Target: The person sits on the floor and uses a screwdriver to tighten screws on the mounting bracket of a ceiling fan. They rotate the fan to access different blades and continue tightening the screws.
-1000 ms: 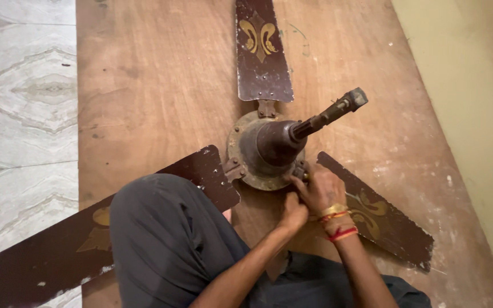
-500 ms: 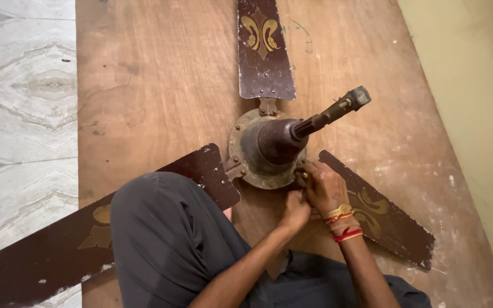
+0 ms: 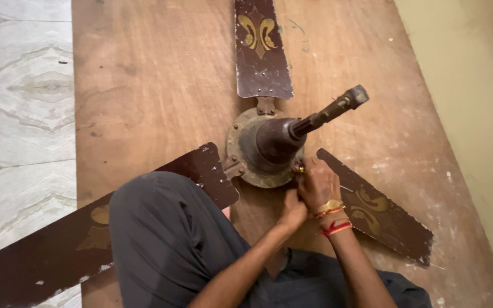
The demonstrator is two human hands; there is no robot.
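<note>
An old brown ceiling fan lies on a wooden board, its round motor housing (image 3: 258,149) facing up and its downrod (image 3: 331,112) sticking up to the right. Three dark blades with gold ornaments spread out: the far blade (image 3: 261,48), the left blade (image 3: 58,251) and the right blade (image 3: 380,214). My right hand (image 3: 318,183), with a gold bangle and red threads at the wrist, is curled against the housing rim where the right blade joins. My left hand (image 3: 293,210) sits just below it with fingers closed; what it holds is hidden.
The wooden board (image 3: 144,97) lies on a pale marble floor (image 3: 21,114) at the left. A yellowish wall or surface (image 3: 475,85) runs along the right. My knee in grey trousers (image 3: 161,239) covers part of the left blade.
Both hands stay at the housing rim by the right blade, with only a slight shift of the fingers. The fan has not moved.
</note>
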